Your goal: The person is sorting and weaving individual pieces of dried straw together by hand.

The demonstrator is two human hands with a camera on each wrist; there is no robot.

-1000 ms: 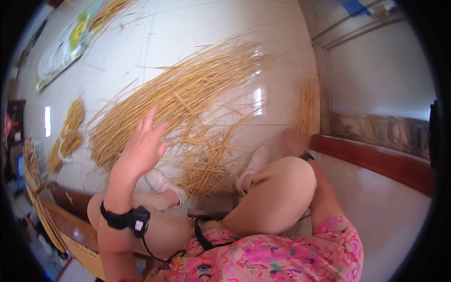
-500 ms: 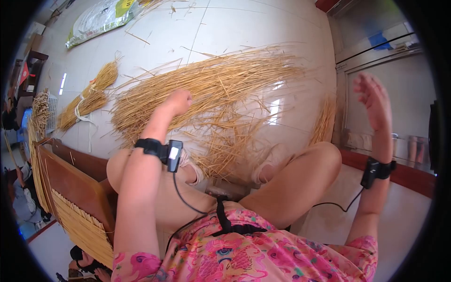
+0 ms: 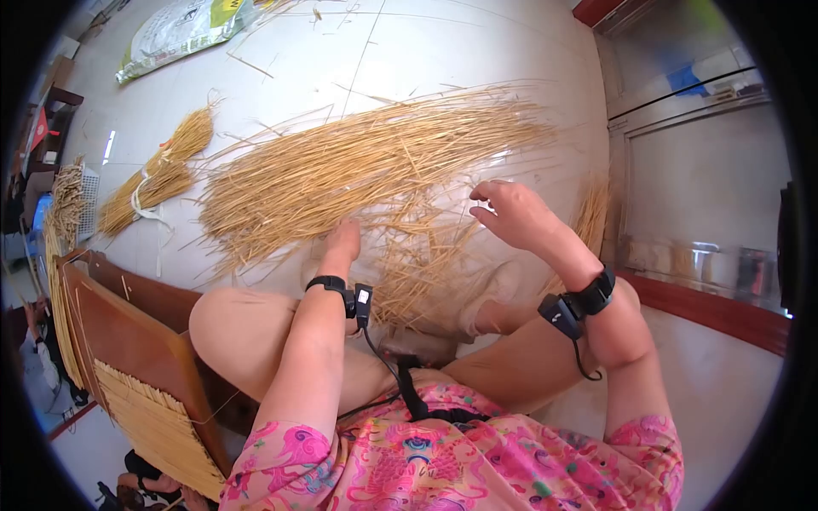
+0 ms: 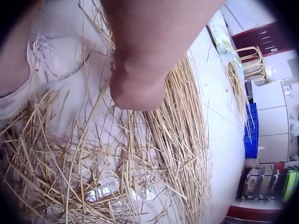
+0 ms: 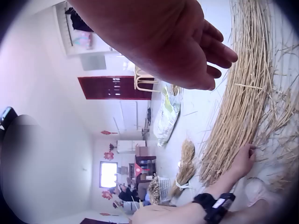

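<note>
A wide spread of golden straw stalks (image 3: 366, 157) lies on the tiled floor. Short loose straw pieces (image 3: 409, 272) are scattered between it and the person's feet. At the near edge of the spread is the left hand (image 3: 343, 238), its fingers bent inward. Its back and wrist hide the fingertips in the left wrist view, and I cannot tell whether a stalk is in them. The right hand (image 3: 515, 213) hovers near the right part of the straw. Its fingers (image 5: 217, 51) are loosely bent and apart, with nothing between them.
A tied straw bundle (image 3: 158, 175) lies to the left, beyond a wooden frame (image 3: 145, 341). Farther back is a printed plastic sack (image 3: 183, 38). More straw (image 3: 592, 213) lies along the right wall, by a glass door (image 3: 699, 179). The person's shoes (image 4: 46, 63) stand close to the loose pieces.
The left hand has come down and nearer, from over the straw spread to its near edge. The right hand went out to the far right, then swung back left toward the straw.
</note>
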